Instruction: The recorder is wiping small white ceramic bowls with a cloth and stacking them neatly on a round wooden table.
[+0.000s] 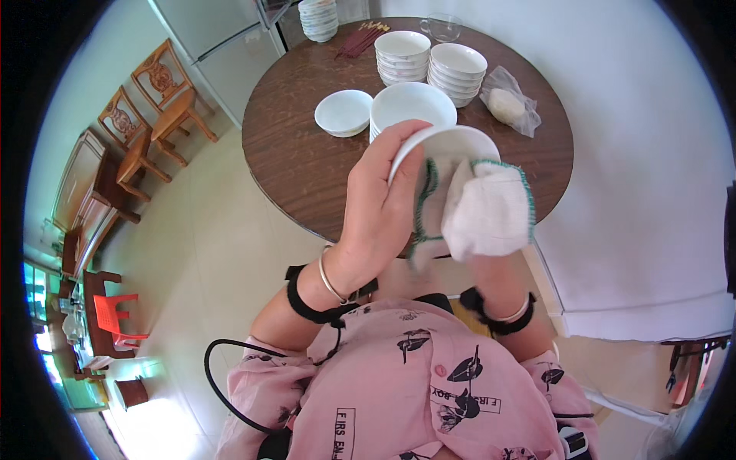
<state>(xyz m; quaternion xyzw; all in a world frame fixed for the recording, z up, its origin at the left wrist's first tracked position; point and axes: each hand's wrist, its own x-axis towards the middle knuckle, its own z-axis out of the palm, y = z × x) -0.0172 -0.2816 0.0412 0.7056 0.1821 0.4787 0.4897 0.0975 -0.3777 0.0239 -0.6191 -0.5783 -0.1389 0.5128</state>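
Observation:
My left hand (382, 190) grips the rim of a white bowl (460, 141), which is tilted with its inside towards me. A white cloth with green stitched edges (489, 207) covers my right hand (486, 253) and lies against the inside of the bowl; the fingers beneath it are hidden. Just beyond the held bowl stands a stack of white bowls (413, 106), and left of that a single shallow white bowl (344, 113) rests on the table.
On the round wooden table (299, 167) are two further bowl stacks (402, 57) (457, 72), a glass mug (444, 27), dark red chopsticks (363, 40), a plastic bag with a pale lump (507, 105) and small stacked bowls (318, 22). Wooden chairs (167, 109) stand left; a wall is right.

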